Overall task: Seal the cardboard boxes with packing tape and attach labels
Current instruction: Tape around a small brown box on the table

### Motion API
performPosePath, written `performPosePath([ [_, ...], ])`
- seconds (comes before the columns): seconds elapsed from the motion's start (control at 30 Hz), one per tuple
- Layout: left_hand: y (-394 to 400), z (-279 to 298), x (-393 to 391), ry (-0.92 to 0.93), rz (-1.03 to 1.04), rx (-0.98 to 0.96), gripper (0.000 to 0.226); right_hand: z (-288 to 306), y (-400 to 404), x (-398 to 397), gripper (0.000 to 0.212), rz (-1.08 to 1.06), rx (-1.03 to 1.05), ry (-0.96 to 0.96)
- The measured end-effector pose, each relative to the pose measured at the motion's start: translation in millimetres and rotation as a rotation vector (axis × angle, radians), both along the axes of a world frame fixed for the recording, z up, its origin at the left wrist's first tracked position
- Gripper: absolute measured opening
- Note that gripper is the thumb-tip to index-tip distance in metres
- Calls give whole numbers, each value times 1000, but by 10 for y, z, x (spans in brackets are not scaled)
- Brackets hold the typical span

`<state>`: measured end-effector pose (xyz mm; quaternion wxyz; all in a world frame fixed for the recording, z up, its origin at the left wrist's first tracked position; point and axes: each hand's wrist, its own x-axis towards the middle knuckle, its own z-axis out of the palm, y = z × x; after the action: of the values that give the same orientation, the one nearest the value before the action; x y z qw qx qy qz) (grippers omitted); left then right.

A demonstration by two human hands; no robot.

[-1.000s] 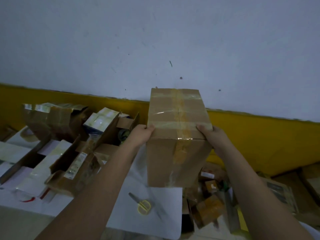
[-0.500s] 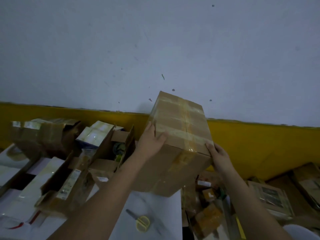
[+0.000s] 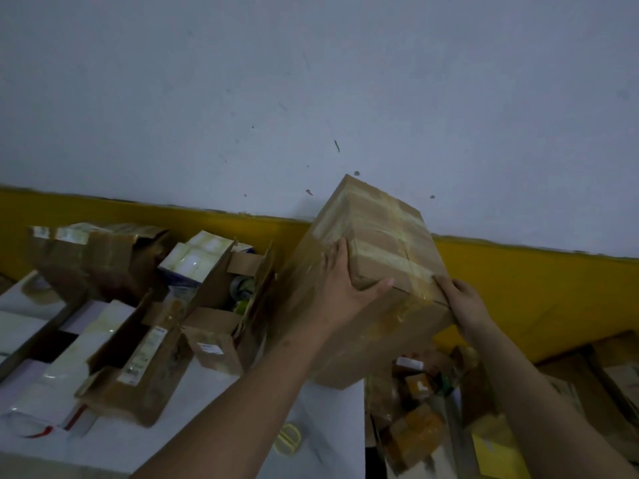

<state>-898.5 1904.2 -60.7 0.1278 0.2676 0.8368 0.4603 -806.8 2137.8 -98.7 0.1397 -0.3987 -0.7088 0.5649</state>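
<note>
A tall brown cardboard box (image 3: 377,236) with clear tape bands across its top tilts over the white table (image 3: 221,440), its top leaning toward the wall. My left hand (image 3: 340,288) grips its near left edge, thumb lying across the front top edge. On the right corner of the box my right hand (image 3: 465,305) holds on with fingers wrapped round it. The box's lower end stays close to the table's right edge; whether it touches is hidden.
Several opened cardboard boxes (image 3: 214,305) and white packets (image 3: 52,382) crowd the table's left half. Yellow-handled scissors (image 3: 288,439) lie near my left forearm. Small taped parcels (image 3: 415,433) and flat boxes (image 3: 615,378) pile up on the right. A white and yellow wall is close behind.
The box has tipped from upright to a strong tilt and turned, its left side now facing me. My left hand slid round onto the top edge; the view swung upward.
</note>
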Motion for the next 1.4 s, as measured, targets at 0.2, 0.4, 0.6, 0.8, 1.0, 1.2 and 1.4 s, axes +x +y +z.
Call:
performPosePath([
  [0.2, -208, -117, -111, -195, 82, 255, 99, 583, -1, -287, 46, 152, 371, 51],
  [0.4, -481, -262, 19, -433, 273, 374, 79, 893, -244, -614, 42, 378, 638, 23],
  [0.6, -1193, -318, -432, -529, 221, -93, 85, 814, -550, -685, 48, 515, 730, 57],
  [0.8, -1485, 271, -1215, 303, 649, -210, 68, 759, -834, -673, 50, 676, 738, 124],
  [1.0, -1190, 420, -1411, -57, 296, -194, 106, 772, -791, -444, 58, 653, 500, 79],
  [1.2, -1174, 279, -1331, -87, 303, -83, 86, 227, -733, -121, 94, -11, -741, 146],
  [1.4, -983, 127, -1145, -19, 379, 33, 62, 349, -816, -271, 69, 57, -612, 267],
])
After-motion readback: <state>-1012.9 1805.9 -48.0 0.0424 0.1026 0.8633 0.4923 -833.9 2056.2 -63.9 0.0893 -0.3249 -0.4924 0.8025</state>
